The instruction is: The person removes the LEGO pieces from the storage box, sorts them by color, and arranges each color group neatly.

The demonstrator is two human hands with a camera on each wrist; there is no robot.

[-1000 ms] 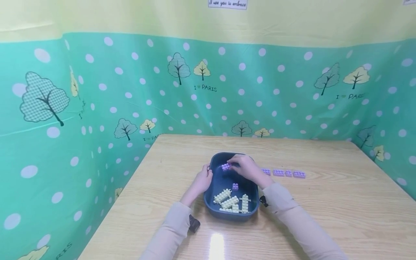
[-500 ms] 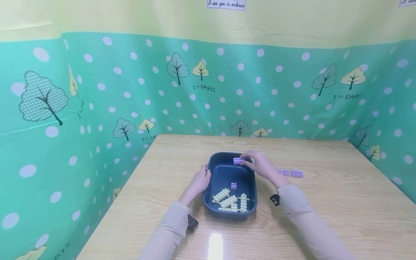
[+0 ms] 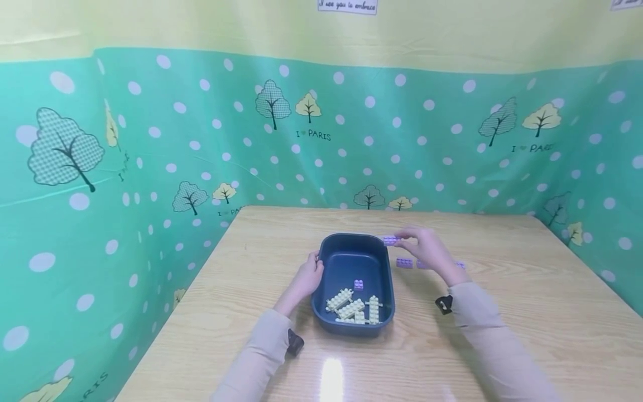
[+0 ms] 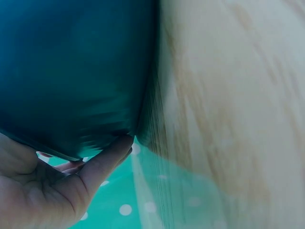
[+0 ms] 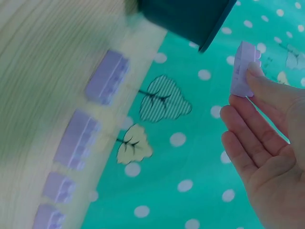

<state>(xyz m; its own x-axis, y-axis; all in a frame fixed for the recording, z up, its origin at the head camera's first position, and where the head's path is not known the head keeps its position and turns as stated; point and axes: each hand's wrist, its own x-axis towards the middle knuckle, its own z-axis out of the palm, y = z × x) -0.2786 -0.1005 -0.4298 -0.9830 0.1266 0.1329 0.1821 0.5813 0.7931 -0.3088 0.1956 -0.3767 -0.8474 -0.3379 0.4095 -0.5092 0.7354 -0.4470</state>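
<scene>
My right hand (image 3: 427,248) pinches a purple toy building brick (image 3: 389,240) between thumb and fingertips, raised just beyond the bin's far right corner. In the right wrist view, the brick (image 5: 244,69) stands on end, studs facing away from the palm. My left hand (image 3: 306,275) grips the dark blue bin (image 3: 390,290) at its left side, with the thumb (image 4: 102,164) against the wall in the left wrist view. Inside the bin lie a small purple brick (image 3: 358,285) and several cream bricks (image 3: 350,309) near the front.
Several purple bricks (image 3: 404,262) form a row on the wooden table (image 3: 502,312) right of the bin; my right hand hides part of it. A green patterned curtain (image 3: 281,167) hangs behind and beside the table.
My right hand has lifted the purple brick out of the bin and carried it rightward past the rim. The left hand stays at the bin's left side.
</scene>
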